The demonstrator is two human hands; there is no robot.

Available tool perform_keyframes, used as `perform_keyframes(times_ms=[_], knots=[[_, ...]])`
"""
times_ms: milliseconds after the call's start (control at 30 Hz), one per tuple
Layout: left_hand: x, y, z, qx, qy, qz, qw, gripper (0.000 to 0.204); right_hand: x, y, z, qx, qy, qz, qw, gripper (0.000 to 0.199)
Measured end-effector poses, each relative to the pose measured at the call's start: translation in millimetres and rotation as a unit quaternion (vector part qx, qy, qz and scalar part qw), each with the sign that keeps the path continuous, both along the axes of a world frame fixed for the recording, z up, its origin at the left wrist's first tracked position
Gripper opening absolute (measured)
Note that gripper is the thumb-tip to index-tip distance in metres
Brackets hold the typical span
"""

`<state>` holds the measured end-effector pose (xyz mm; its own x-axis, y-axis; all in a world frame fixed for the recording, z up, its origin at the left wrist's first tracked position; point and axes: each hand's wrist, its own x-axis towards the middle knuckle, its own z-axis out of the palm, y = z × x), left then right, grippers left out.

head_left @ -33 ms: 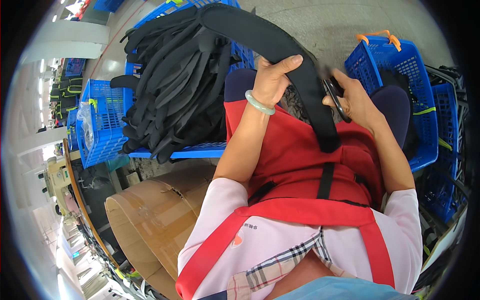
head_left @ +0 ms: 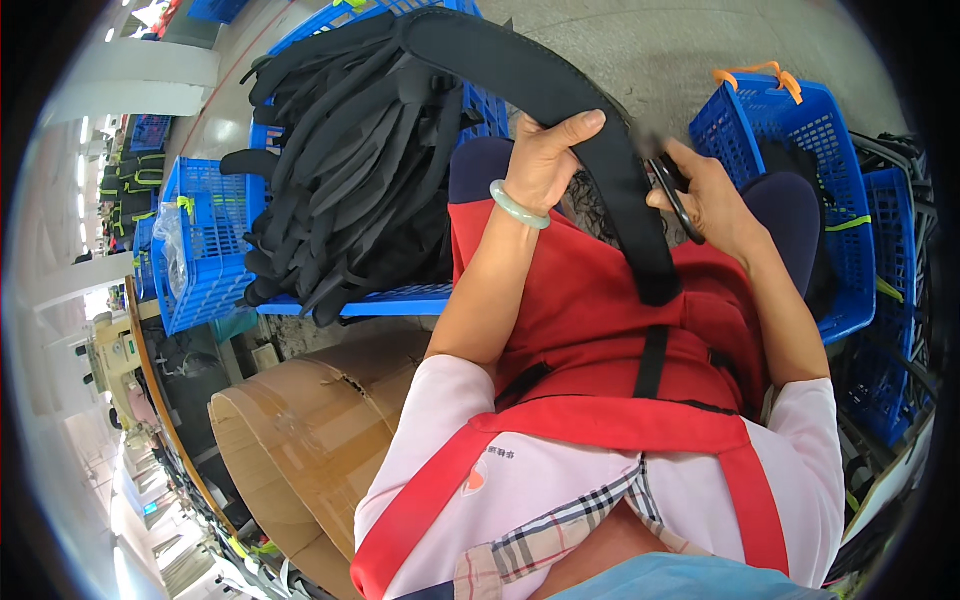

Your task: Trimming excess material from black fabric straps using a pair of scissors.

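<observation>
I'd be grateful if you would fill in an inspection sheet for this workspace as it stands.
Surface: red apron across the lap, under the strap's lower end; grey floor beyond.
Job's things: black padded strap, curved; dark handled tool at its right edge, contact unclear.
Clutter: heap of black straps piled in a blue crate on the left; cardboard box nearer the person.
Grippers: bare hands; left hand grips the strap, right hand holds the tool.
Cables: nothing seen.
Surroundings: blue basket on the right, orange tie on its rim.
</observation>
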<state>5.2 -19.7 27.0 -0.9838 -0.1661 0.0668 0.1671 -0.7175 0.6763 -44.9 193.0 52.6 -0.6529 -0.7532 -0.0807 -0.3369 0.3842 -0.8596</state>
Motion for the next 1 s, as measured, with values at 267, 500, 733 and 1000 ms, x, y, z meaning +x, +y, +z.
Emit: perform_keyframes(times_ms=[267,500,733,1000], knots=[[4,6,0,-0.009,0.006,-0.004,1.000,0.018,-4,-3,11,-0.005,0.016,-0.008,1.000,0.055],[1,-6,15,0.010,0.020,0.009,1.000,0.020,-5,0,15,-0.008,0.023,-0.007,1.000,0.055],[-2,7,19,-0.016,0.031,0.020,0.999,0.021,-9,-9,30,0.001,0.054,-0.018,0.998,0.054],[-20,4,37,-0.050,0.071,0.056,0.995,0.018,-20,-4,23,-0.027,0.086,-0.079,0.993,0.052]])
